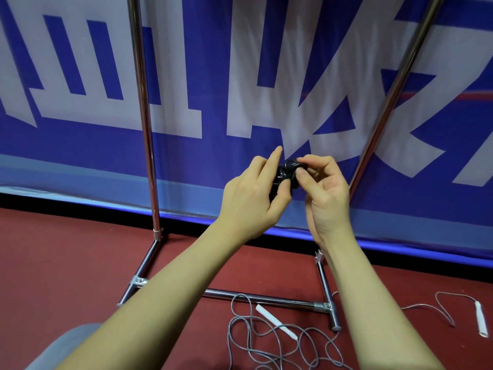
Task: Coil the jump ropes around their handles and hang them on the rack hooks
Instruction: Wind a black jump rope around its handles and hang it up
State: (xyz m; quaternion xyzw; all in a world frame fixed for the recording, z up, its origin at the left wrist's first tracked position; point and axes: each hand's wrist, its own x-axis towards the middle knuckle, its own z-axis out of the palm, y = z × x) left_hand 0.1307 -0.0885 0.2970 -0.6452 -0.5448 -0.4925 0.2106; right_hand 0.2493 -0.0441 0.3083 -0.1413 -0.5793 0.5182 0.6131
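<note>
A black jump rope (287,170), wound into a tight bundle, is held up in front of the rack between both hands. My left hand (253,196) grips the bundle from the left, index finger pointing up. My right hand (324,188) pinches a black loop at the bundle's top right. Most of the bundle is hidden by my fingers. A grey jump rope (269,340) lies tangled on the red floor below, one white handle (276,322) among the loops and the other white handle (481,323) at the far right.
The chrome rack has two uprights (145,124) (394,92) and a low base bar (256,297) on the red floor. A blue banner (80,145) with white lettering stands right behind it. A grey shape (64,345) shows at the bottom left.
</note>
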